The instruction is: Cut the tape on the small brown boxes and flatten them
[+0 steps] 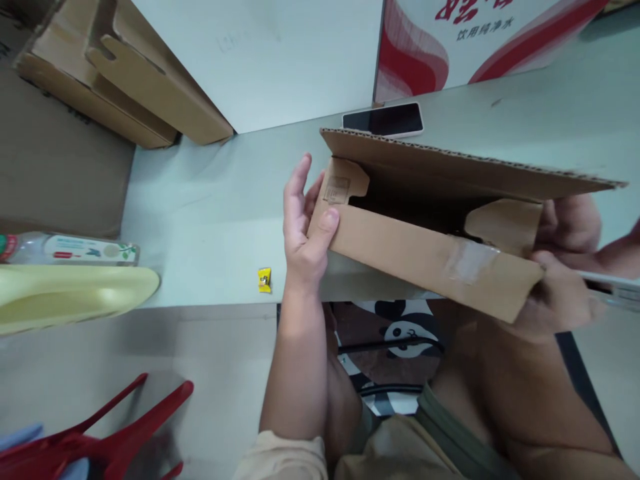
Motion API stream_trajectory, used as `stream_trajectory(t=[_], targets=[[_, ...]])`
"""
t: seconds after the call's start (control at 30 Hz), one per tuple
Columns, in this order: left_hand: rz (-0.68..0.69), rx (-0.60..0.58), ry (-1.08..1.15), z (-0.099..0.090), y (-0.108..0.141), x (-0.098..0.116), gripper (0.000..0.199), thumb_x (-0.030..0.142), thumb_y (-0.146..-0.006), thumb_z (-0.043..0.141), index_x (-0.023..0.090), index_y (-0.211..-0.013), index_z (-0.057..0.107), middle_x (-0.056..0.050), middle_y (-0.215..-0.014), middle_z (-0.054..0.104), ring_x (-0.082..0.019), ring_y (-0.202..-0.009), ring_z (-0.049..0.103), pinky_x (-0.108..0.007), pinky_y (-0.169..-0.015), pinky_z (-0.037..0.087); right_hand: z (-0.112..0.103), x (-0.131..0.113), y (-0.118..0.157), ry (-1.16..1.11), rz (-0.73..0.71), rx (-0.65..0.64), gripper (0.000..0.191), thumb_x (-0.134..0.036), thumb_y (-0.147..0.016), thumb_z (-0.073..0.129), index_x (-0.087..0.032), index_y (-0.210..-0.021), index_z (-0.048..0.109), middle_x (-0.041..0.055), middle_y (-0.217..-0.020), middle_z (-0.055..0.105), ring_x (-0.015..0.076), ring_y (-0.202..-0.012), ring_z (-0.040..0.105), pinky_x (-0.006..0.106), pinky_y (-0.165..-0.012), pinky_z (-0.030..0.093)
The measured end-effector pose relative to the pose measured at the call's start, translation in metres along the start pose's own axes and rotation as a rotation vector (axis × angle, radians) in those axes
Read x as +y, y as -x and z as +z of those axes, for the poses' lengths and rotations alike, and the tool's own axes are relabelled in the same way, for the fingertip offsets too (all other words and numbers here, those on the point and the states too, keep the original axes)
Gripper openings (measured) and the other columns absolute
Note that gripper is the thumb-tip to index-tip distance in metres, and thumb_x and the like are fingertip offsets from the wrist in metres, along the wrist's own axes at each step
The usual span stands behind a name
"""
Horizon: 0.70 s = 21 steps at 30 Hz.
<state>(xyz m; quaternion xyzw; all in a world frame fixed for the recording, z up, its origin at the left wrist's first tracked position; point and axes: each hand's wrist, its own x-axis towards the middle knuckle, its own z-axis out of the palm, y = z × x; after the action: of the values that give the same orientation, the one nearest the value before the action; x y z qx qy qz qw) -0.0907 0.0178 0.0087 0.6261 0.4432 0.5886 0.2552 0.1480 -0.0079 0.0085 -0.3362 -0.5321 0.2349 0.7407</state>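
Note:
Tilted above the table's front edge is a brown cardboard box (400, 243), its lid flap raised and its side tabs folded in. The inside is dark, so its contents are hidden. A piece of clear tape (471, 260) sticks to the front panel. My left hand (311, 230) grips the left end, thumb on the front corner. My right hand (563, 300), blurred, closes around the lower right corner. Behind the right tab shows another blurred hand (575, 223), its wrist entering from the right edge; whose it is I cannot tell.
On the table (200, 220) lie a small yellow wrapped packet (265, 280) and a phone (384, 120). Cardboard boxes (150, 80) stand back left, a red-and-white carton (460, 40) at the back. A bottle (85, 249) and a pale yellow tray (80, 293) are left; a red chair (115, 433) is below.

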Motion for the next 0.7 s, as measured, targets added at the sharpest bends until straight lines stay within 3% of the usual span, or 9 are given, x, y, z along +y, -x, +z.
stream_trajectory(t=[0.07, 0.17, 0.3, 0.4, 0.57, 0.7], targets=[[0.027, -0.009, -0.012, 0.001, 0.000, 0.001, 0.062, 0.067, -0.094, 0.050, 0.042, -0.149, 0.037, -0.001, -0.162, 0.039, -0.035, -0.156, 0.029, -0.054, -0.122, 0.038, -0.004, 0.003, -0.002, 0.022, -0.109, 0.006, 0.061, -0.029, -0.079, 0.062, -0.045, -0.138, 0.060, -0.0064, -0.121, 0.072, 0.0237, -0.111, 0.069, 0.049, -0.098, 0.053], [0.042, -0.040, 0.021, 0.000, 0.001, -0.002, 0.055, 0.065, -0.096, 0.049, 0.041, -0.145, 0.041, -0.001, -0.160, 0.043, -0.034, -0.155, 0.031, -0.055, -0.125, 0.034, -0.003, 0.007, -0.003, 0.073, -0.252, 0.045, 0.038, -0.037, -0.086, 0.059, -0.029, -0.120, 0.074, 0.0028, -0.105, 0.074, 0.0240, -0.100, 0.070, 0.049, -0.092, 0.055], [0.029, -0.034, 0.075, -0.002, 0.003, -0.006, 0.056, 0.063, -0.094, 0.055, 0.042, -0.144, 0.038, -0.003, -0.157, 0.047, -0.032, -0.149, 0.043, -0.057, -0.122, 0.036, 0.003, 0.006, 0.001, 0.122, -0.231, 0.114, 0.028, -0.044, -0.090, 0.060, -0.021, -0.087, 0.075, 0.0064, -0.090, 0.066, 0.0243, -0.095, 0.068, 0.051, -0.094, 0.053], [0.024, -0.025, 0.055, -0.001, 0.003, -0.004, 0.045, 0.060, -0.094, 0.057, 0.037, -0.133, 0.054, -0.003, -0.153, 0.052, -0.033, -0.147, 0.045, -0.060, -0.123, 0.034, 0.004, 0.003, 0.005, 0.116, -0.186, 0.154, 0.023, -0.036, -0.085, 0.062, -0.019, -0.073, 0.070, 0.0073, -0.090, 0.065, 0.0245, -0.096, 0.069, 0.052, -0.096, 0.051], [0.010, 0.017, 0.057, 0.001, 0.000, 0.001, 0.032, 0.054, -0.096, 0.058, 0.030, -0.110, 0.073, -0.002, -0.143, 0.062, -0.034, -0.147, 0.046, -0.061, -0.126, 0.030, 0.007, 0.002, 0.005, 0.132, -0.131, 0.151, 0.019, -0.030, -0.083, 0.060, -0.017, -0.072, 0.069, 0.0078, -0.093, 0.067, 0.0251, -0.096, 0.070, 0.053, -0.094, 0.050], [-0.050, 0.097, 0.123, -0.013, 0.000, -0.013, 0.030, 0.051, -0.092, 0.062, 0.029, -0.108, 0.074, 0.001, -0.142, 0.064, -0.032, -0.146, 0.047, -0.057, -0.126, 0.034, 0.001, 0.000, -0.004, 0.270, -0.255, 0.284, 0.023, -0.025, -0.086, 0.053, -0.018, -0.088, 0.074, 0.0074, -0.094, 0.068, 0.0225, -0.089, 0.068, 0.046, -0.082, 0.051]])
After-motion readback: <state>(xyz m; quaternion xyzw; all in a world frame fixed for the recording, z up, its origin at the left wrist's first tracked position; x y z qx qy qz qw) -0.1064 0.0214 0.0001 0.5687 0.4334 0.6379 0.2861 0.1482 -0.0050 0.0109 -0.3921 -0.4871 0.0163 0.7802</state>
